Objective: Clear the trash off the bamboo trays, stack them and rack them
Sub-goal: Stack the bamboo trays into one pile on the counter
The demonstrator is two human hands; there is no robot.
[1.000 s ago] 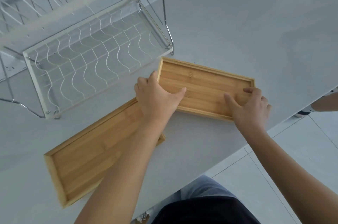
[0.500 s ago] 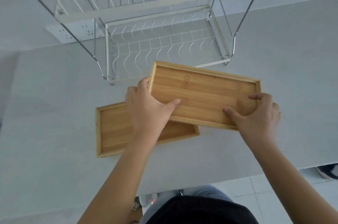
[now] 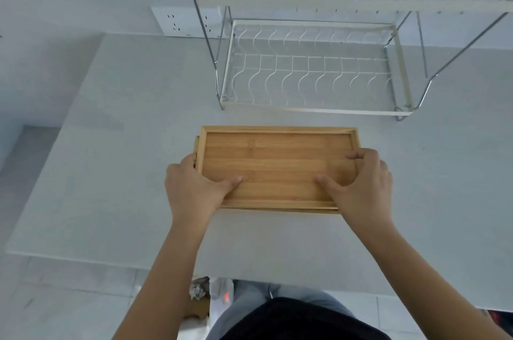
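Note:
A bamboo tray point(image 3: 277, 156) lies on top of a second bamboo tray point(image 3: 196, 145), of which only a thin strip shows at the left and front edges. My left hand point(image 3: 194, 187) grips the top tray's front left corner, thumb inside it. At the front right corner my right hand point(image 3: 361, 187) holds the same tray, thumb and a fingertip inside. Both trays look bare, with no trash on them. The stack sits on the grey table point(image 3: 125, 145) just in front of the white wire dish rack point(image 3: 311, 73).
The rack has a lower wire shelf and an upper tier point(image 3: 347, 0) of upright prongs on chrome legs. A wall socket point(image 3: 186, 21) is behind its left side. Below the table's front edge, crumpled trash point(image 3: 198, 291) lies on the tiled floor.
The tray in my hands has moved left and down onto the second tray, now nearly covering it. The view has swung so that the rack sits straight ahead.

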